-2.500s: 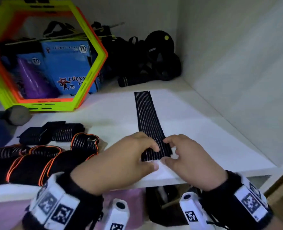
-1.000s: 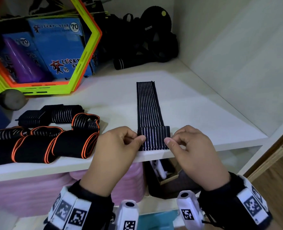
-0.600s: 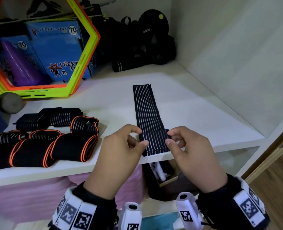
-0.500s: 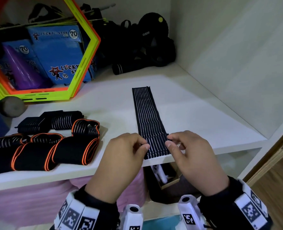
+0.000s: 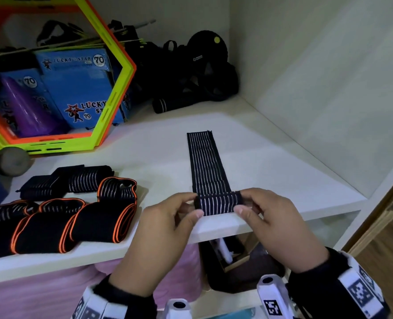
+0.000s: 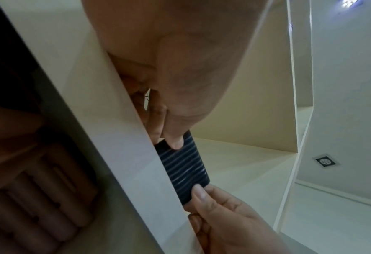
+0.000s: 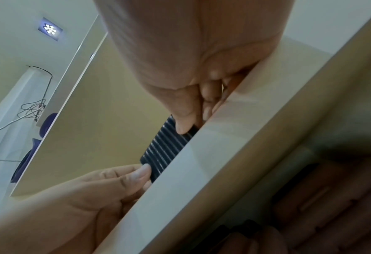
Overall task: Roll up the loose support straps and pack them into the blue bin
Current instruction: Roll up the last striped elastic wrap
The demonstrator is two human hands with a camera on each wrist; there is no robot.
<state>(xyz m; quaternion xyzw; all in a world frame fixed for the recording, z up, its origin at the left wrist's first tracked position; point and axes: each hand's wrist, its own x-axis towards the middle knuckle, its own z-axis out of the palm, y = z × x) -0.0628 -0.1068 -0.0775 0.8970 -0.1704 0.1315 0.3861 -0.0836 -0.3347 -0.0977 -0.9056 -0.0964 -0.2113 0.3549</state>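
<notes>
A black support strap [image 5: 204,162] with thin pale stripes lies flat on the white shelf [image 5: 283,171], running away from me. Its near end is wound into a small roll [image 5: 217,202] at the shelf's front edge. My left hand [image 5: 165,229] pinches the roll's left end between thumb and fingers. My right hand [image 5: 269,219] pinches its right end. Both wrist views show a thumb pressed on the striped roll [image 6: 183,169] [image 7: 166,148] above the shelf edge. No blue bin can be made out for certain.
Several black straps with orange edging [image 5: 75,217] and two dark striped rolls [image 5: 66,181] lie at the left. Behind stand a yellow-orange hexagon frame [image 5: 112,107], blue boxes [image 5: 75,88] and black gear [image 5: 191,74]. The cupboard wall [image 5: 329,88] closes the right side.
The roll at the near end has grown thicker as both hands turned it away from me, and less flat strap is left. The head view shifted slightly.
</notes>
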